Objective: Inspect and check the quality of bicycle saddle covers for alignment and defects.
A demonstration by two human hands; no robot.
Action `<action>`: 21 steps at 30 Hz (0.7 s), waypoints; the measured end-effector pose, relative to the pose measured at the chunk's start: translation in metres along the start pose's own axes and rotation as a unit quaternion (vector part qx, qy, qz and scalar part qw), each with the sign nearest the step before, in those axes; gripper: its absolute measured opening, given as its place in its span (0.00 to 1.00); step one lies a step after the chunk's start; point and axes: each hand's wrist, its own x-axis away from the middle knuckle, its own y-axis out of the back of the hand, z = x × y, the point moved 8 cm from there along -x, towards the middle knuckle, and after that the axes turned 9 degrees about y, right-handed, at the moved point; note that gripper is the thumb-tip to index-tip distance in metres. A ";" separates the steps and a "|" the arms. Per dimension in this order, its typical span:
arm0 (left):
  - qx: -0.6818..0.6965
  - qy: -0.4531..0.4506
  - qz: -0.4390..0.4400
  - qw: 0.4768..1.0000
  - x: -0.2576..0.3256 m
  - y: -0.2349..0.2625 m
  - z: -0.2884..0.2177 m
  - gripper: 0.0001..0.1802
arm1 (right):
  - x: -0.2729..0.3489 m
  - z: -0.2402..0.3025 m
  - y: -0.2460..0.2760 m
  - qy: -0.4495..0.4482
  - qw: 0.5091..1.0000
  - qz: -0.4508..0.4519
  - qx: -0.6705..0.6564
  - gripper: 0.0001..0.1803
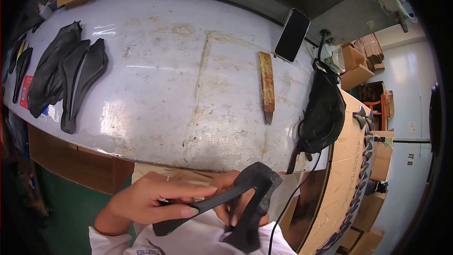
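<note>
Both hands hold one black shoe-upper piece point(250, 193) just below the near edge of the worn white table point(188, 89). My left hand point(151, 200) pinches its long left strap with fingers stretched along it. My right hand point(233, 198) is mostly hidden behind the piece and grips it near the forked opening. A wooden-handled tool point(267, 87) lies on the table above the hands.
A stack of black upper pieces point(66, 75) lies at the table's left end. A dark phone point(292, 34) leans at the back edge. A black mesh bundle point(323, 113) with a cable hangs off the right end. A cardboard sheet point(344, 170) edged with small black pieces stands at right.
</note>
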 end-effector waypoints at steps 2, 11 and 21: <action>-0.041 -0.027 -0.023 0.999 -0.004 -0.005 -0.010 0.25 | 0.003 0.000 0.005 0.055 0.998 -0.032 0.006 0.26; -0.099 -0.047 -0.062 0.992 -0.005 -0.012 -0.009 0.25 | 0.000 0.017 0.009 0.294 0.948 -0.101 0.066 0.18; -0.157 -0.073 -0.036 0.984 -0.005 -0.018 -0.019 0.25 | -0.006 0.004 0.011 0.321 0.942 -0.014 0.094 0.37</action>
